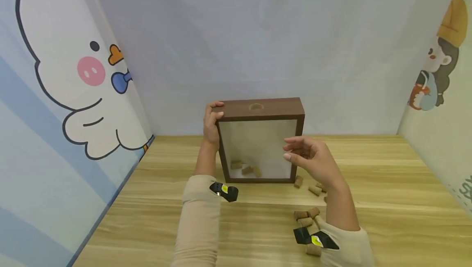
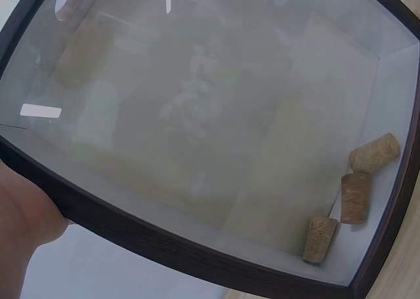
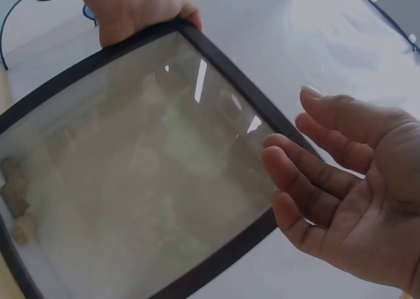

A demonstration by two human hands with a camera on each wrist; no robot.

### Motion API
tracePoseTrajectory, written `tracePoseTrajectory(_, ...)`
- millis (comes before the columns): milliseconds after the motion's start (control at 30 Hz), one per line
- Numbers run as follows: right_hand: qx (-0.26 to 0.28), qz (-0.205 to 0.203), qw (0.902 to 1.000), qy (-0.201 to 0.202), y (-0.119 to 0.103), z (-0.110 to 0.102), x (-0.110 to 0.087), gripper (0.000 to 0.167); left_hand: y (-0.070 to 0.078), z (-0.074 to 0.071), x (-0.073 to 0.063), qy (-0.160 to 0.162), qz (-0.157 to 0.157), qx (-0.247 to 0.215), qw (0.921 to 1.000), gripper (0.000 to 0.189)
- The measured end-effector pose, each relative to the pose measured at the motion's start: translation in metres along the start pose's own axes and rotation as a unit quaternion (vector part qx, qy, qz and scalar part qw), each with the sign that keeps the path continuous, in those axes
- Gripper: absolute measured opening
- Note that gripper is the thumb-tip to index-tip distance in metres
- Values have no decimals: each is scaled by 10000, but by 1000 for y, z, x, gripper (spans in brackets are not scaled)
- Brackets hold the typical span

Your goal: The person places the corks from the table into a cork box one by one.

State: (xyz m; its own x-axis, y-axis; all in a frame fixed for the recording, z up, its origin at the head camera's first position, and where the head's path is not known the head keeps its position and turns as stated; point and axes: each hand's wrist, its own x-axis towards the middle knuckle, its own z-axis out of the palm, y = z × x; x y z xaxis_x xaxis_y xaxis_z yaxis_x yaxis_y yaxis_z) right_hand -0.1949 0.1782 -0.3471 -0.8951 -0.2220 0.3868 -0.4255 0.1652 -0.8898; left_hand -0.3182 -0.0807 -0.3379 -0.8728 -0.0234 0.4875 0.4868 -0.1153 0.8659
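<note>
A dark brown wooden shadow box (image 1: pixel 278 105) with a clear front stands upright on the table, a round hole (image 1: pixel 256 107) in its top. Three corks (image 2: pixel 355 198) lie at the bottom inside it. My left hand (image 1: pixel 212 125) grips the box's upper left corner, fingers over the top edge. In front of the box's right side hovers my right hand (image 1: pixel 315 160); the right wrist view shows its fingers (image 3: pixel 315 168) loosely bent, with nothing in them.
Loose corks (image 1: pixel 314 190) lie on the wooden table (image 1: pixel 147 222) beside the box's lower right corner. A further group of corks (image 1: pixel 305 222) sits nearer, partly hidden by my right forearm. A pale curtain (image 1: pixel 236 41) hangs behind, with printed cartoon panels at both sides.
</note>
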Motion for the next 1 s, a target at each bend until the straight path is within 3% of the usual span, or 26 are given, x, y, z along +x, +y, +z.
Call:
tracePoseTrajectory(167, -193, 191, 9993, -265, 15, -4, -13, 35, 19, 3, -11, -21, -67, 30, 10000, 36)
tracePoseTrajectory(300, -442, 418, 9979, -234, 30, -9, -20, 34, 28, 5, -15, -6, -52, 11, 10000, 36)
tracePoseTrajectory(433, -929, 580, 9939, 115, 47, -15, -25, 30, 28, 7, -14, -45, 30, -47, 10000, 35)
tracePoseTrajectory(633, -1807, 786, 9782, 657, 71, -24, -31, 28, 29, 9, -12, -80, 47, -91, 9999, 35)
tracePoseTrajectory(833, -1870, 1241, 9715, 759, 94, -30, -36, 35, 30, 8, -13, -115, 52, -51, 9999, 36)
tracePoseTrajectory(1000, -1970, 1589, 9656, 597, 114, -33, -33, 38, 28, 6, -12, -113, 10, 28, 9999, 35)
